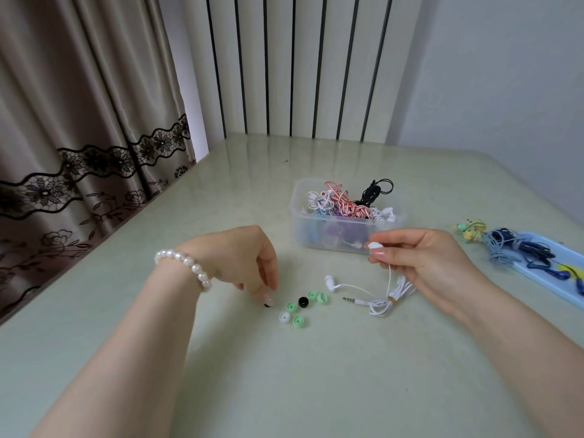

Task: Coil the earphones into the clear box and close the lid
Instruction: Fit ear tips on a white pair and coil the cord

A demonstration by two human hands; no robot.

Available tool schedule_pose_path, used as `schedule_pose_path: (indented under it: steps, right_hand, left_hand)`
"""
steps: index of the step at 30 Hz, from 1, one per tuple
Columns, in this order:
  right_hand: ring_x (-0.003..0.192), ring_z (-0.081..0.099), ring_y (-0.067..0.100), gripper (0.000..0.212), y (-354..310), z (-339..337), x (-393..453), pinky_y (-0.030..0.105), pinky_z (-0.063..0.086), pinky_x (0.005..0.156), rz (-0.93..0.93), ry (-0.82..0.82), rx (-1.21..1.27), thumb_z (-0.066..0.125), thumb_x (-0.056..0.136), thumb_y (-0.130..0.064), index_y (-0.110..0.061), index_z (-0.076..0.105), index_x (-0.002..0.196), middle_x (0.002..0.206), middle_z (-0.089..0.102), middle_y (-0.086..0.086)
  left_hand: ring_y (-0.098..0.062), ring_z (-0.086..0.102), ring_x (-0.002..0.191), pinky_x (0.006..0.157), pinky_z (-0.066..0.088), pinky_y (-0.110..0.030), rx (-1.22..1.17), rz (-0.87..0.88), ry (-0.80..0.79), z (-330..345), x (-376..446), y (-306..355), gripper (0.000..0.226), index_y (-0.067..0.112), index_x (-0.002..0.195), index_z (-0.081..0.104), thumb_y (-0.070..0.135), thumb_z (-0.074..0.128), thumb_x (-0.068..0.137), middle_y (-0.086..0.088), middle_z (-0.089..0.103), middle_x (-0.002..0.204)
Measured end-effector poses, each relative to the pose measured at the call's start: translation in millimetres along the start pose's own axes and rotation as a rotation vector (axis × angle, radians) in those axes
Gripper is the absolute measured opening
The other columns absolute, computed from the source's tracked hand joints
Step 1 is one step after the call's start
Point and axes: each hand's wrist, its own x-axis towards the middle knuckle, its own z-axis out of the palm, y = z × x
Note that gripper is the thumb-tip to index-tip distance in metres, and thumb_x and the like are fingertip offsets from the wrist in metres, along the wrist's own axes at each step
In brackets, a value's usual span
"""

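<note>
Near you the table point(284, 390) lies bare, with open passage between your forearms and out to the left edge. Ahead, loose ear tips point(298, 308) and the white earphones point(376, 298) clutter the strip between your hands, the clear box point(335, 235) stands just beyond, overfilled. The blue tray point(556, 273) blocks the right side.
</note>
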Motion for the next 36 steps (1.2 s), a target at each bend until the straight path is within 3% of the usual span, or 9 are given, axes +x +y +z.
schedule_pose_path:
  steps: [3,6,11,15,19,25,28,31,36]
  right_hand:
    - [0.062,0.068,0.014,0.017,0,3,-2,0.015,0.052,0.060,-0.025,-0.015,-0.035,0.064,0.072,0.008,-0.005,0.068,0.083,0.072,0.071,0.006]
    - [0.063,0.068,0.016,0.017,0,6,-3,0.016,0.052,0.061,-0.034,-0.019,-0.051,0.064,0.073,0.007,-0.005,0.069,0.084,0.074,0.071,0.006]
    - [0.063,0.068,0.015,0.017,0,5,-4,0.016,0.053,0.060,-0.053,-0.020,-0.052,0.063,0.074,0.007,-0.005,0.069,0.083,0.072,0.071,0.005]
    - [0.062,0.068,0.015,0.016,-1,6,-3,0.016,0.052,0.059,-0.063,-0.024,-0.057,0.062,0.074,0.008,-0.005,0.068,0.083,0.071,0.071,0.005]
    - [0.062,0.068,0.015,0.016,-1,5,-4,0.016,0.052,0.059,-0.070,-0.033,-0.064,0.061,0.075,0.008,-0.005,0.068,0.082,0.072,0.070,0.006]
    - [0.061,0.067,0.013,0.014,1,4,-2,0.017,0.051,0.058,-0.085,-0.034,-0.082,0.062,0.077,0.003,-0.007,0.069,0.083,0.072,0.070,0.007]
    - [0.056,0.063,0.011,0.014,1,3,-2,0.016,0.048,0.055,-0.086,-0.038,-0.085,0.061,0.078,0.001,-0.010,0.070,0.082,0.064,0.068,0.000]
    - [0.054,0.060,0.009,0.016,1,2,-1,0.015,0.045,0.053,-0.083,-0.037,-0.075,0.060,0.080,0.001,-0.010,0.070,0.083,0.061,0.067,-0.002]
    - [0.055,0.061,0.010,0.016,1,1,-2,0.015,0.047,0.055,-0.079,-0.046,-0.074,0.060,0.080,0.001,-0.011,0.070,0.082,0.062,0.067,-0.001]
  left_hand:
    - [-0.011,0.064,0.072,0.061,0.047,-0.016,0.021,0.008,-0.043,4,2,1,0.020,0.028,0.075,0.070,0.022,0.084,0.061,0.006,0.069,0.086]
    - [-0.014,0.067,0.081,0.068,0.049,-0.021,0.039,0.009,-0.024,4,2,2,0.020,0.029,0.072,0.070,0.020,0.083,0.060,0.007,0.070,0.083]
    - [-0.007,0.061,0.067,0.066,0.047,-0.021,0.035,0.040,0.044,7,3,5,0.016,0.027,0.068,0.069,0.023,0.083,0.061,0.012,0.065,0.063]
    - [-0.004,0.056,0.059,0.050,0.040,-0.008,-0.046,0.102,0.143,10,9,6,0.014,0.025,0.067,0.068,0.017,0.079,0.066,0.011,0.064,0.064]
    - [-0.005,0.059,0.059,0.051,0.042,-0.008,-0.103,0.134,0.119,15,14,7,0.015,0.024,0.068,0.068,0.013,0.077,0.069,0.010,0.065,0.064]
    - [0.001,0.057,0.048,0.054,0.048,-0.010,-0.395,0.167,0.198,16,21,6,0.015,0.012,0.076,0.069,-0.003,0.071,0.074,0.002,0.064,0.061]
    - [-0.006,0.064,0.057,0.060,0.053,-0.016,-0.735,0.237,0.214,18,21,9,0.011,0.000,0.080,0.068,-0.009,0.068,0.074,-0.010,0.068,0.071]
    - [-0.011,0.067,0.062,0.061,0.054,-0.017,-0.967,0.278,0.155,20,21,15,0.016,-0.001,0.078,0.068,-0.014,0.062,0.074,-0.006,0.070,0.067]
    - [-0.011,0.068,0.067,0.067,0.056,-0.019,-0.956,0.274,0.111,20,19,16,0.026,0.004,0.077,0.071,-0.019,0.061,0.073,-0.005,0.072,0.070]
